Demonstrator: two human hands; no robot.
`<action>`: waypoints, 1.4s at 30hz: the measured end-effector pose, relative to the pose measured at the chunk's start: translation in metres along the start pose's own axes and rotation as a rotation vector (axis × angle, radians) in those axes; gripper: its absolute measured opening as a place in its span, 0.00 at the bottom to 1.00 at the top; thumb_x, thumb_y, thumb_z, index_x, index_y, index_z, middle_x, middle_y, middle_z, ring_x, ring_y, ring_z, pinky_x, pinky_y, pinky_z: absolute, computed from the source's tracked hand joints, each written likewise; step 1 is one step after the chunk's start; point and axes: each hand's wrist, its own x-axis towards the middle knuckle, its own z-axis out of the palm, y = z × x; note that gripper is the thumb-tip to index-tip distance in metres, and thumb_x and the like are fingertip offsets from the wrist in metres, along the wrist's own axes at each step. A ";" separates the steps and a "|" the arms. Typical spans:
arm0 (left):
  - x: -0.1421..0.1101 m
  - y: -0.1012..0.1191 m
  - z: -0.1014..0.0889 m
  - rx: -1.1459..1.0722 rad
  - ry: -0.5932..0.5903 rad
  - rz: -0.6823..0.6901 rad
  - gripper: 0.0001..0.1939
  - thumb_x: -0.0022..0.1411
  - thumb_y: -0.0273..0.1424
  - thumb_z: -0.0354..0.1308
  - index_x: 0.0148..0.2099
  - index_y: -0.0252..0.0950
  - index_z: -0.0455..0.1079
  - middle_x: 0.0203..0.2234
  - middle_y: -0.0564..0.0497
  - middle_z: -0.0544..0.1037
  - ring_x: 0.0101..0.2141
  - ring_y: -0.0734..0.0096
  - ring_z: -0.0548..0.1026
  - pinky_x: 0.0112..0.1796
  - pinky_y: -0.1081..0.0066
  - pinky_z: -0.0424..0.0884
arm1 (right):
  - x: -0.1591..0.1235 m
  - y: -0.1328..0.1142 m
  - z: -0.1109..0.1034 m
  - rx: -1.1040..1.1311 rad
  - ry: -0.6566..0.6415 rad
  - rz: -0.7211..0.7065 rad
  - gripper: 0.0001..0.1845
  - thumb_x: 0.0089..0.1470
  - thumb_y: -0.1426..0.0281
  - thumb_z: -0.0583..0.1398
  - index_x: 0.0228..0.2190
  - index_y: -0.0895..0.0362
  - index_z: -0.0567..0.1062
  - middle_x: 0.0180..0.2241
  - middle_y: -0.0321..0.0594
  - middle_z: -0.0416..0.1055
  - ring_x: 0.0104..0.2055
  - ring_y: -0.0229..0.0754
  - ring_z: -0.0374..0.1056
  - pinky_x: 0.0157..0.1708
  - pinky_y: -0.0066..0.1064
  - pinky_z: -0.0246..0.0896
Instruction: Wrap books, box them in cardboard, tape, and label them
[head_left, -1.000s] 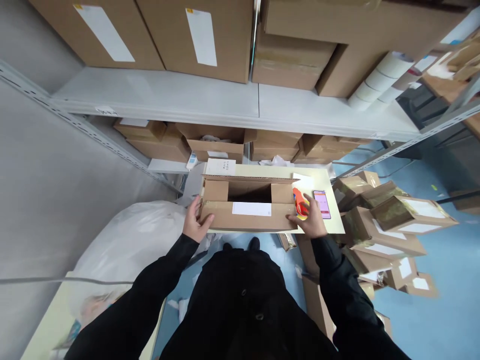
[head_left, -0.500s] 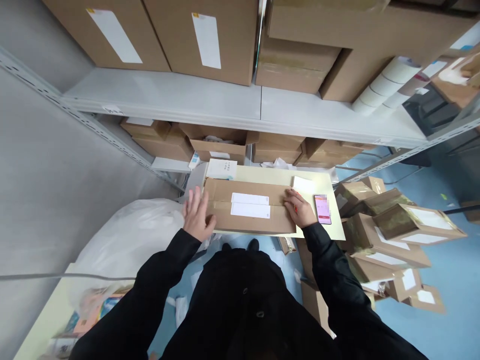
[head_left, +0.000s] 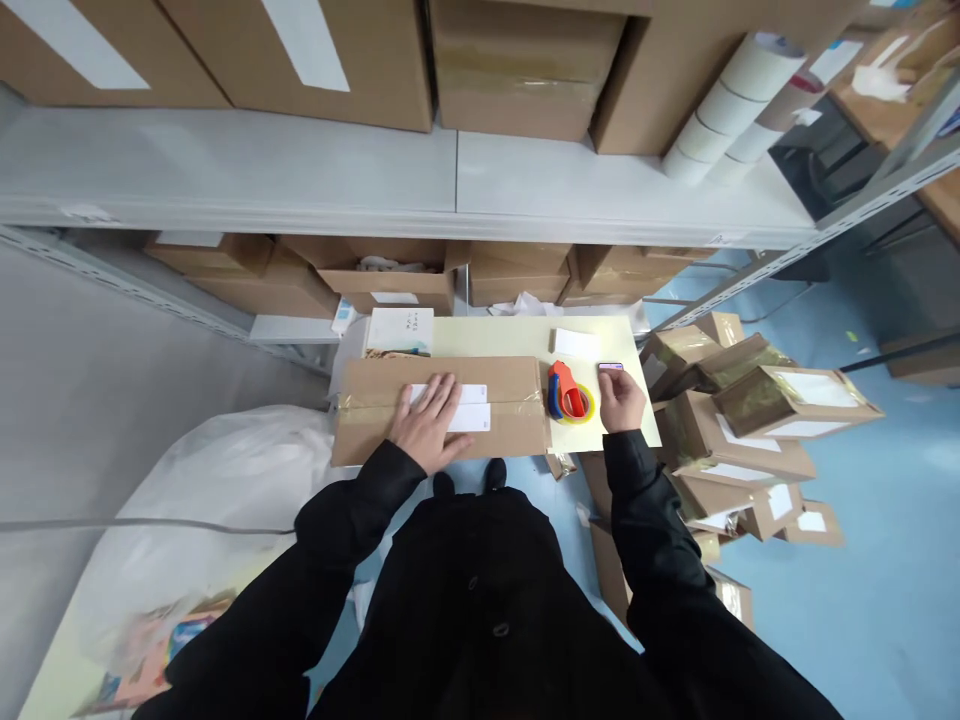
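Note:
A long, closed cardboard box (head_left: 375, 410) lies across the pale yellow table (head_left: 487, 335), with clear tape along its seam and white labels (head_left: 474, 418) on top. My left hand (head_left: 429, 425) rests flat on the box, fingers spread, partly over the labels. Right of the box, a red and blue tape dispenser (head_left: 564, 390) with a yellow-edged roll sits on the table. My right hand (head_left: 622, 402) is curled at a phone (head_left: 610, 366). Only the phone's far end shows; the hand hides the rest.
A white pad (head_left: 576, 344) and a printed white booklet (head_left: 401, 328) lie at the table's back. Shelving (head_left: 300, 160) with cartons stands ahead. Taped parcels (head_left: 739, 440) are piled on the floor at right. A large white plastic bag (head_left: 232, 470) bulges at left.
My left hand has moved from the box's left end onto its labels. My right hand has gone from the box's right end to the phone, and the tape dispenser is now in plain sight.

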 end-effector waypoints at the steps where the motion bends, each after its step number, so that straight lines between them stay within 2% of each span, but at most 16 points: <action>1: -0.001 -0.001 0.002 0.002 0.005 -0.002 0.40 0.59 0.48 0.50 0.67 0.33 0.47 0.63 0.38 0.54 0.63 0.50 0.50 0.60 0.47 0.35 | 0.001 0.015 -0.001 -0.057 -0.023 0.075 0.17 0.55 0.59 0.53 0.35 0.58 0.75 0.33 0.47 0.77 0.35 0.46 0.73 0.37 0.39 0.69; 3: -0.003 -0.002 0.004 0.009 0.013 -0.010 0.41 0.58 0.48 0.50 0.67 0.34 0.47 0.63 0.38 0.54 0.63 0.50 0.51 0.60 0.48 0.35 | -0.001 0.037 0.008 -0.208 -0.200 0.181 0.16 0.52 0.59 0.56 0.35 0.58 0.74 0.32 0.45 0.77 0.32 0.45 0.73 0.35 0.37 0.67; 5: -0.003 -0.003 0.005 0.016 0.016 -0.018 0.41 0.58 0.48 0.50 0.67 0.34 0.47 0.63 0.39 0.54 0.63 0.50 0.51 0.61 0.49 0.35 | -0.006 0.050 0.027 -0.378 -0.391 0.232 0.16 0.51 0.60 0.58 0.37 0.57 0.74 0.36 0.46 0.76 0.36 0.46 0.73 0.36 0.36 0.66; 7: -0.003 -0.004 0.005 0.024 0.009 -0.019 0.41 0.58 0.48 0.49 0.68 0.35 0.46 0.64 0.40 0.54 0.63 0.50 0.51 0.61 0.50 0.35 | -0.012 0.055 0.046 -0.546 -0.509 0.245 0.18 0.52 0.59 0.58 0.40 0.57 0.73 0.41 0.49 0.75 0.41 0.48 0.71 0.40 0.37 0.63; 11: -0.004 -0.007 0.005 0.058 -0.044 -0.059 0.43 0.57 0.50 0.49 0.68 0.33 0.44 0.64 0.38 0.52 0.63 0.49 0.50 0.60 0.49 0.37 | -0.020 0.065 0.059 -0.698 -0.674 0.149 0.23 0.53 0.59 0.59 0.48 0.58 0.69 0.43 0.52 0.74 0.49 0.53 0.66 0.48 0.44 0.53; 14: -0.004 -0.003 0.002 0.103 -0.121 -0.136 0.57 0.45 0.56 0.57 0.67 0.29 0.43 0.64 0.33 0.49 0.63 0.41 0.47 0.59 0.44 0.37 | -0.027 0.077 0.054 -0.683 -0.757 0.076 0.24 0.55 0.64 0.58 0.52 0.56 0.65 0.41 0.50 0.75 0.49 0.51 0.66 0.52 0.45 0.46; 16: -0.002 0.004 -0.001 0.134 -0.156 -0.191 0.65 0.35 0.58 0.62 0.67 0.28 0.42 0.65 0.31 0.47 0.63 0.35 0.45 0.58 0.41 0.37 | -0.032 0.084 0.053 -0.671 -0.765 0.065 0.20 0.57 0.66 0.55 0.51 0.56 0.67 0.40 0.51 0.75 0.47 0.51 0.66 0.53 0.44 0.42; 20: 0.015 0.021 -0.007 0.162 -0.110 -0.352 0.64 0.38 0.58 0.61 0.67 0.27 0.39 0.64 0.27 0.46 0.62 0.32 0.45 0.54 0.35 0.43 | -0.041 0.087 0.058 -0.643 -0.714 0.080 0.19 0.57 0.66 0.52 0.48 0.61 0.69 0.43 0.55 0.73 0.48 0.52 0.65 0.53 0.46 0.41; 24: 0.034 0.029 -0.004 0.157 -0.032 -0.463 0.64 0.40 0.59 0.59 0.67 0.26 0.37 0.63 0.25 0.46 0.62 0.31 0.45 0.52 0.32 0.46 | -0.039 0.079 0.068 -0.626 -0.645 0.123 0.25 0.55 0.58 0.53 0.49 0.63 0.67 0.44 0.59 0.72 0.49 0.58 0.64 0.55 0.56 0.35; 28: 0.042 0.031 -0.001 0.143 -0.003 -0.478 0.64 0.40 0.60 0.58 0.67 0.25 0.37 0.63 0.25 0.46 0.62 0.31 0.44 0.53 0.32 0.43 | -0.030 0.067 0.082 -0.611 -0.567 0.175 0.25 0.56 0.58 0.52 0.47 0.65 0.67 0.45 0.62 0.71 0.54 0.60 0.60 0.57 0.57 0.28; 31: 0.040 0.027 -0.002 0.128 -0.022 -0.455 0.65 0.40 0.60 0.58 0.67 0.23 0.36 0.64 0.24 0.44 0.62 0.31 0.42 0.53 0.32 0.43 | -0.026 0.062 0.088 -0.581 -0.591 0.287 0.22 0.57 0.63 0.50 0.45 0.67 0.67 0.38 0.59 0.74 0.45 0.56 0.68 0.58 0.53 0.30; 33: 0.037 0.022 -0.002 0.124 -0.053 -0.410 0.65 0.40 0.59 0.59 0.67 0.22 0.36 0.64 0.24 0.43 0.63 0.31 0.41 0.54 0.33 0.42 | -0.026 0.061 0.084 -0.566 -0.574 0.347 0.21 0.56 0.64 0.50 0.44 0.69 0.67 0.35 0.58 0.75 0.40 0.54 0.71 0.57 0.52 0.37; 35: 0.035 0.017 0.000 0.124 -0.078 -0.358 0.64 0.42 0.58 0.58 0.67 0.22 0.36 0.64 0.25 0.42 0.63 0.32 0.40 0.55 0.35 0.41 | -0.025 0.063 0.071 -0.517 -0.498 0.365 0.21 0.55 0.65 0.50 0.42 0.68 0.69 0.34 0.57 0.75 0.39 0.53 0.70 0.52 0.49 0.48; 38: 0.030 0.014 0.003 0.129 -0.070 -0.304 0.61 0.44 0.58 0.57 0.67 0.23 0.37 0.65 0.27 0.42 0.63 0.34 0.39 0.56 0.37 0.39 | -0.015 0.062 0.032 -0.329 -0.284 0.353 0.19 0.52 0.61 0.49 0.36 0.62 0.71 0.28 0.49 0.73 0.32 0.49 0.68 0.36 0.39 0.60; 40: 0.027 0.015 0.005 0.133 -0.067 -0.267 0.60 0.45 0.57 0.56 0.67 0.23 0.38 0.65 0.28 0.42 0.64 0.35 0.39 0.57 0.38 0.37 | 0.000 0.049 -0.002 -0.143 -0.093 0.277 0.17 0.50 0.59 0.50 0.28 0.58 0.70 0.21 0.39 0.67 0.24 0.43 0.62 0.27 0.33 0.57; 42: 0.024 0.019 0.005 0.132 -0.081 -0.211 0.59 0.47 0.57 0.55 0.67 0.23 0.39 0.65 0.30 0.42 0.64 0.36 0.38 0.57 0.40 0.36 | 0.019 0.021 -0.033 0.051 0.026 0.169 0.17 0.50 0.56 0.52 0.21 0.56 0.66 0.16 0.31 0.57 0.19 0.36 0.53 0.20 0.29 0.50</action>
